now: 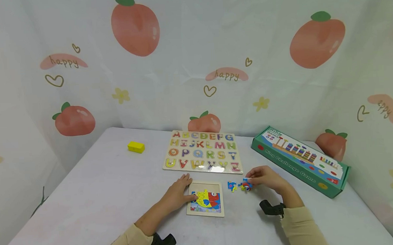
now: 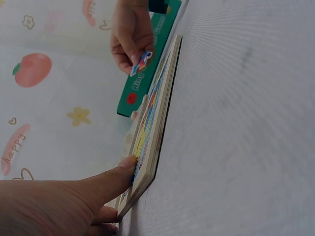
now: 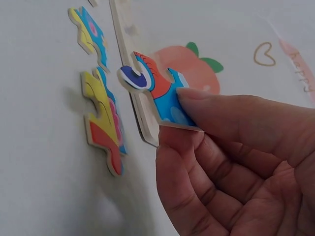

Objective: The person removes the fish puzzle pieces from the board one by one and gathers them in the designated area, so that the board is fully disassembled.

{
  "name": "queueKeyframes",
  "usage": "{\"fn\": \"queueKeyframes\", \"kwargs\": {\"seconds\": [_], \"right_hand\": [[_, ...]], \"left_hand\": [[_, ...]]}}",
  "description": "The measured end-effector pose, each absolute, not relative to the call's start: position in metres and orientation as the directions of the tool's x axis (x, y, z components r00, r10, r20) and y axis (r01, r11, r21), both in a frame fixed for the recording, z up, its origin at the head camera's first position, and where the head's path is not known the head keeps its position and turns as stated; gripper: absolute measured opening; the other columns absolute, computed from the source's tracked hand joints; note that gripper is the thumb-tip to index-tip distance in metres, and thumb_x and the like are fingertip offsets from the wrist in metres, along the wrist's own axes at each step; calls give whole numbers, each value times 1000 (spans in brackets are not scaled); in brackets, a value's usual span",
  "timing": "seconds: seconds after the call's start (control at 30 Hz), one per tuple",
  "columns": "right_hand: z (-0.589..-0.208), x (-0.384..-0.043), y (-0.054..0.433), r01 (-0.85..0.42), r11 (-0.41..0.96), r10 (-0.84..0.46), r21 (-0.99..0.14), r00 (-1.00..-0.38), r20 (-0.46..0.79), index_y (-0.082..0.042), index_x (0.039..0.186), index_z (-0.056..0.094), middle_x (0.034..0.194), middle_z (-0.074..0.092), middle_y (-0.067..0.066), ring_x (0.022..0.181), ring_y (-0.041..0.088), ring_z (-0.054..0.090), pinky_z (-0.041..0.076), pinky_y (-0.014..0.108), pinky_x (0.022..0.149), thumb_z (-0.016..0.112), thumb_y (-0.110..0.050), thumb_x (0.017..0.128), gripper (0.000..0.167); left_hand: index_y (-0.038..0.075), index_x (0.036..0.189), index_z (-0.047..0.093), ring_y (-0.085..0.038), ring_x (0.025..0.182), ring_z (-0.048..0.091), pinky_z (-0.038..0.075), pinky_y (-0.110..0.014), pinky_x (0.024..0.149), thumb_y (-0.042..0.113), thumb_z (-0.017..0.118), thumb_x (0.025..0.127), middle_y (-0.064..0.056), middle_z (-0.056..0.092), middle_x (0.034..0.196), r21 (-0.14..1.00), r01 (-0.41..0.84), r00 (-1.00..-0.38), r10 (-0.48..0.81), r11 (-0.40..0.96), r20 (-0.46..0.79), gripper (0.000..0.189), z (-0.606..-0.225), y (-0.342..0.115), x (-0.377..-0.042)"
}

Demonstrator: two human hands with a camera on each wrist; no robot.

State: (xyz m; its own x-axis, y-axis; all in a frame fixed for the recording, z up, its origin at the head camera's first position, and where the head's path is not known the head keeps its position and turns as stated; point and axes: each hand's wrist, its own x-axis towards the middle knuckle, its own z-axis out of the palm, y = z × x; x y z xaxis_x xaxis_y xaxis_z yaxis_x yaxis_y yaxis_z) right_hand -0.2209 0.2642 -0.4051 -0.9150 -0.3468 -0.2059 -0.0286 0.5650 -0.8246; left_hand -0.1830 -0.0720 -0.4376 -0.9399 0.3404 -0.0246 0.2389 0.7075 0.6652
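Observation:
A wooden jigsaw tray (image 1: 205, 214) with a partly assembled yellow, red and blue fish picture lies on the table. My left hand (image 1: 176, 192) rests at its left side, thumb on the puzzle surface and the other fingers along the outer edge. My right hand (image 1: 266, 178) is to the right of the tray, pinching a jigsaw piece (image 3: 170, 105) between thumb and fingers. That piece is blue and red with a printed eye. Beside it lie a yellow, red and blue piece (image 3: 104, 118) and a blue and yellow piece (image 3: 88, 32).
An alphabet peg board (image 1: 202, 151) lies behind the tray. A green Ring Challenge Game box (image 1: 300, 160) stands at the right, and a yellow block (image 1: 136, 147) sits at the back left. A printed curtain (image 1: 180, 64) hangs behind the white table.

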Motion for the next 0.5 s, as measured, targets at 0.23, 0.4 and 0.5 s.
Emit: {"fn": "queueKeyframes", "kwargs": {"seconds": [0.23, 0.4, 0.5], "right_hand": [[-405, -221, 278, -23, 570, -343, -821, -915, -213, 5, 105, 64, 89, 67, 3, 76, 14, 58, 53, 26, 70, 67, -24, 86, 34], [-407, -221, 287, 8, 576, -320, -818, -918, -234, 4, 106, 64, 91, 67, 2, 77, 13, 57, 51, 26, 71, 66, -25, 86, 35], [-408, -221, 291, 27, 571, -305, -821, -921, -243, 3, 106, 65, 90, 67, 0, 76, 13, 57, 51, 25, 71, 66, -25, 86, 34]], "left_hand": [[-6, 132, 47, -40, 138, 27, 27, -58, 109, 28, 73, 79, -21, 35, 147, 660, 239, -941, 338, 712, -25, 69, -437, -72, -182], [-6, 133, 47, -40, 138, 27, 27, -57, 109, 28, 73, 79, -21, 35, 147, 664, 236, -941, 336, 710, -26, 69, -437, -72, -182], [-6, 132, 47, -40, 138, 27, 27, -57, 109, 28, 73, 79, -21, 36, 147, 662, 239, -941, 338, 710, -23, 69, -437, -72, -182]]}}
